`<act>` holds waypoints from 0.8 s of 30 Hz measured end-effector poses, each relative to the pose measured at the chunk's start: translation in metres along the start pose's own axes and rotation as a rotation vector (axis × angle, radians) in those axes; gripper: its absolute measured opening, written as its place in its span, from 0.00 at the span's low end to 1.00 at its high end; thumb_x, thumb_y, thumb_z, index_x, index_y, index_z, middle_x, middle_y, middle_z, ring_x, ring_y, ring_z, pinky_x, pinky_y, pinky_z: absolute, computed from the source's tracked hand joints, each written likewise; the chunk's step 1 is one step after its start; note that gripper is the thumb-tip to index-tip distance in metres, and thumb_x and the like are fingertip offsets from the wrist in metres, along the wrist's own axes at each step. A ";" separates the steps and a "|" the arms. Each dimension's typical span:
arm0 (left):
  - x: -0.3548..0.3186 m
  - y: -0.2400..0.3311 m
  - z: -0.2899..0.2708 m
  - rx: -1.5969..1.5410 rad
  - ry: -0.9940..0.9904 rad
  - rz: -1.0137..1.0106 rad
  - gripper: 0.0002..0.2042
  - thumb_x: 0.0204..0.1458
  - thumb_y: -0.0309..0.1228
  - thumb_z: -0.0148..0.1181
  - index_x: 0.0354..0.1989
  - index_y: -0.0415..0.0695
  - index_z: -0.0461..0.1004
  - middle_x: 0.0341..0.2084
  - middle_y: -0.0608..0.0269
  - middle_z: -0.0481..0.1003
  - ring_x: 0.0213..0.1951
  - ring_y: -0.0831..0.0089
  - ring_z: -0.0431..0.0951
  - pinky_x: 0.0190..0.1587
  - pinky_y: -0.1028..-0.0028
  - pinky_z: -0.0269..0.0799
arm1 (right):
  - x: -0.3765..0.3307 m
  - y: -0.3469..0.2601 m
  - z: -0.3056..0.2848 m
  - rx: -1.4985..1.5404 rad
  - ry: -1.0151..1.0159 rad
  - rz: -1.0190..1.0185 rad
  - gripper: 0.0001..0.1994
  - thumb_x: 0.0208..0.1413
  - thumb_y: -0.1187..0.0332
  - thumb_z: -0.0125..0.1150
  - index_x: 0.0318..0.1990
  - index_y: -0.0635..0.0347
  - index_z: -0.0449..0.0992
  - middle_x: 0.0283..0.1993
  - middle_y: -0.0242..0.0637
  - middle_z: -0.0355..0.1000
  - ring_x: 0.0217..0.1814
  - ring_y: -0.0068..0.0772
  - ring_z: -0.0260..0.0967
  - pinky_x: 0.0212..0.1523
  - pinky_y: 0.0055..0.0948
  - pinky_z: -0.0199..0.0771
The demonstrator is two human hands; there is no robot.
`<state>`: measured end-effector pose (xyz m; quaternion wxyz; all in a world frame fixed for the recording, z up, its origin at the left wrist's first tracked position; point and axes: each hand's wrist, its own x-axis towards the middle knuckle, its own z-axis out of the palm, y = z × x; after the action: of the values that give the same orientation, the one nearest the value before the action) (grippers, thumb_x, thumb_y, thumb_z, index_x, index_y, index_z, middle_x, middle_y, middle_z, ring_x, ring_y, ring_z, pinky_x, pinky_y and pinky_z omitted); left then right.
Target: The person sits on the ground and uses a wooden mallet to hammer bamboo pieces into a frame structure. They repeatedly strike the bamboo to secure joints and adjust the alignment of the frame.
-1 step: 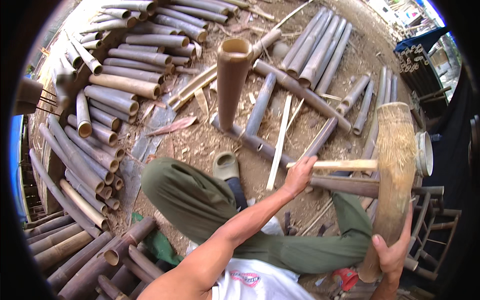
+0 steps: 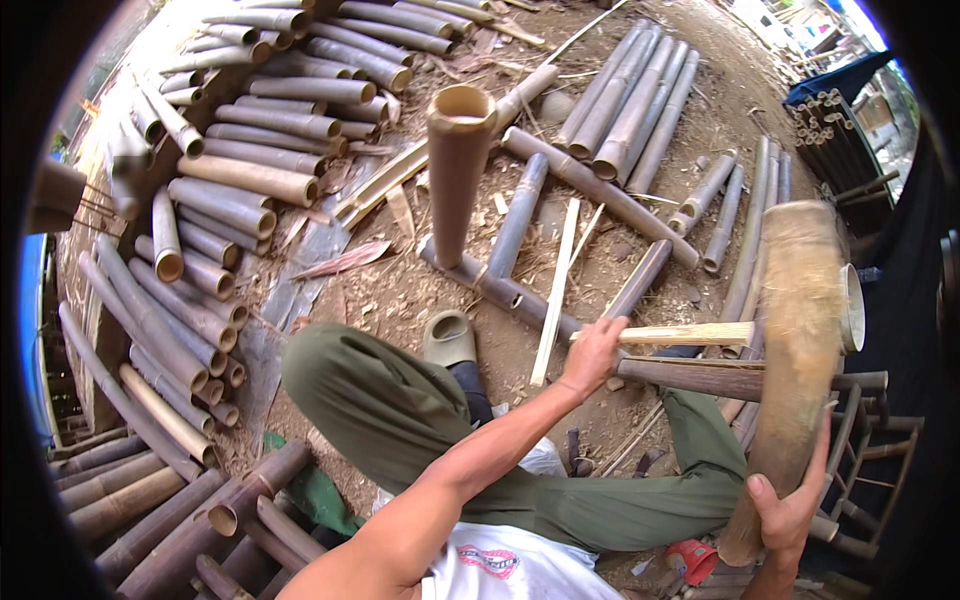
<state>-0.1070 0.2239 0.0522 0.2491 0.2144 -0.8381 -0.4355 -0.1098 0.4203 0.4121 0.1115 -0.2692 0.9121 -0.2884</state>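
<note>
My left hand [image 2: 593,355] reaches out in front of me and grips the end of a pale split bamboo stick [image 2: 690,333] that lies level, pointing right. At the lower right, my right hand [image 2: 790,512] is closed around the lower end of a thick, fuzzy-looking bamboo section [image 2: 795,350]. That section stands nearly upright and is motion-blurred. A dark bamboo pole [image 2: 700,380] lies crosswise just under the stick. I sit with my legs in green trousers [image 2: 390,410], and a green sandal [image 2: 450,338] is on the dirt.
A tall bamboo tube [image 2: 458,170] stands upright ahead on crossed poles. Piles of cut bamboo lengths [image 2: 230,180] fill the left, with more [image 2: 630,100] at the back. A thin pale slat [image 2: 556,290] lies on the ground, and a wooden frame [image 2: 865,450] stands to the right.
</note>
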 end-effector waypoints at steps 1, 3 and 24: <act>-0.006 -0.006 -0.002 0.062 -0.013 0.018 0.21 0.50 0.25 0.61 0.55 0.43 0.67 0.48 0.46 0.72 0.50 0.47 0.73 0.52 0.54 0.70 | -0.009 0.017 -0.001 0.121 0.064 -0.031 0.54 0.47 0.52 0.68 0.74 0.72 0.44 0.72 0.54 0.53 0.75 0.48 0.51 0.74 0.39 0.47; -0.025 -0.023 -0.018 0.403 -0.093 -0.395 0.32 0.43 0.32 0.71 0.56 0.39 0.63 0.51 0.45 0.69 0.55 0.47 0.70 0.56 0.53 0.68 | -0.032 0.057 0.000 0.214 0.133 -0.053 0.54 0.46 0.53 0.68 0.74 0.72 0.43 0.72 0.55 0.53 0.74 0.47 0.51 0.73 0.38 0.47; 0.084 0.036 -0.144 -1.468 -0.314 -0.913 0.26 0.67 0.44 0.35 0.50 0.27 0.67 0.44 0.43 0.78 0.39 0.63 0.83 0.45 0.64 0.85 | -0.055 0.079 0.042 0.677 0.274 0.126 0.52 0.44 0.49 0.70 0.71 0.66 0.47 0.48 0.47 0.67 0.36 0.38 0.73 0.37 0.35 0.78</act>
<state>-0.0906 0.1044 0.1733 0.0074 0.2521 -0.2032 -0.9461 -0.0828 0.4858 0.3349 0.0884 -0.1193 0.7863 -0.5998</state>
